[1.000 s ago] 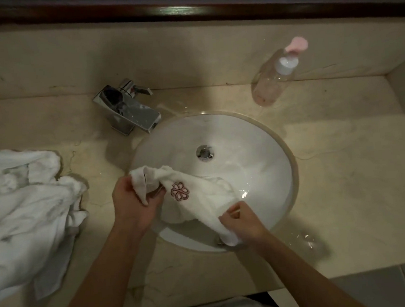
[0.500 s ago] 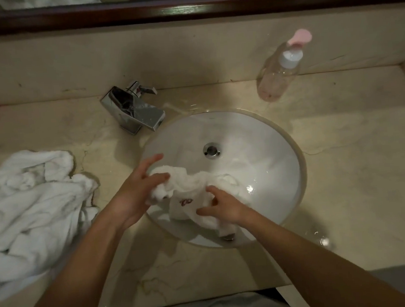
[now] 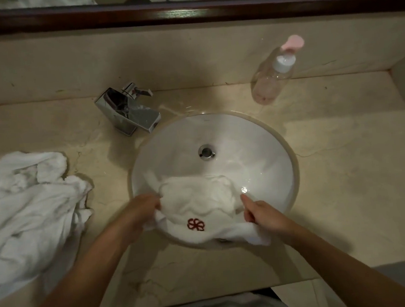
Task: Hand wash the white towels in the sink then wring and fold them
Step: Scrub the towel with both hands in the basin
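A small white towel with a red flower emblem lies spread over the near half of the round white sink. My left hand grips its left edge at the sink's near-left rim. My right hand pinches its right edge, where a corner drapes over the near rim. A heap of crumpled white towels rests on the counter to the left.
A chrome faucet stands behind the sink on the left. A clear pump bottle with a pink top stands at the back right. The beige marble counter is walled on both sides, with a mirror frame above.
The towel was bunched between both hands half a second ago. Now my hands have pulled apart and it lies spread out, emblem showing near the front rim.
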Action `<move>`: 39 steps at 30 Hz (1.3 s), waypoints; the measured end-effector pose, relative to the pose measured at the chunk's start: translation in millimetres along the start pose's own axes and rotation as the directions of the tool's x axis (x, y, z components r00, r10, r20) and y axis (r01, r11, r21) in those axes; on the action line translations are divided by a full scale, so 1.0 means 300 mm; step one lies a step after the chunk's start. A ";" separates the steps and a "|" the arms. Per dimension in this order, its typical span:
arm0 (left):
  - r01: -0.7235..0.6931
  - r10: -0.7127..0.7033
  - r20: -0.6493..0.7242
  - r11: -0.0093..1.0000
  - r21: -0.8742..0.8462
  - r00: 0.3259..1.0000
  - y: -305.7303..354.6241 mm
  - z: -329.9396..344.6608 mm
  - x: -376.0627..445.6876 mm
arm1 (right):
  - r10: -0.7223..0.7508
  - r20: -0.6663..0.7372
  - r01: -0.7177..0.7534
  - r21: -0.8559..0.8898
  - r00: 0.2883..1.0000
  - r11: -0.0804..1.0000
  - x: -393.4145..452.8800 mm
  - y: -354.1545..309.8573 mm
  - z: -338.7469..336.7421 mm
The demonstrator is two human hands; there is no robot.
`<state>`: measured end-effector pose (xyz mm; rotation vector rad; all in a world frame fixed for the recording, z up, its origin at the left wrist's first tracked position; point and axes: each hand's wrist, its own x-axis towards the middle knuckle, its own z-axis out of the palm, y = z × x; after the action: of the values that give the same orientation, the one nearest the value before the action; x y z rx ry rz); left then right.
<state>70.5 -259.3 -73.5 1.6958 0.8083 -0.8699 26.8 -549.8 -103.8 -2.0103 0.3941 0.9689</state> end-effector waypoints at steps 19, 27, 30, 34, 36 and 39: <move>-0.053 0.064 0.010 0.900 -0.433 0.998 0.034 0.095 0.024 | -0.157 -0.033 0.123 0.782 0.987 0.610 -0.022 -0.230 -0.022; -0.261 0.258 -0.072 0.965 -0.037 0.963 0.071 0.261 -0.029 | 0.073 -0.477 0.218 0.527 0.876 0.821 0.132 -0.376 0.231; -0.191 0.175 -0.081 0.939 -0.287 0.981 0.096 0.209 0.012 | -0.139 -0.331 0.264 0.369 0.933 0.891 0.125 -0.377 0.305; -0.256 0.257 0.006 0.965 -0.048 0.966 0.081 0.245 -0.012 | 0.082 -0.514 0.197 0.465 0.854 0.863 0.209 -0.353 0.245; -0.302 0.303 -0.002 0.952 0.043 0.953 0.103 0.234 -0.008 | 0.070 -0.481 0.204 0.493 0.874 0.846 0.200 -0.375 0.247; -0.323 0.323 0.005 0.946 -0.007 0.946 0.113 0.232 0.006 | -0.052 -0.444 0.252 0.404 0.895 0.879 0.219 -0.380 0.262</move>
<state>88.3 -334.8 -74.1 1.7573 0.5065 -0.6441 97.6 -414.3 -116.5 -1.7660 0.6192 0.2859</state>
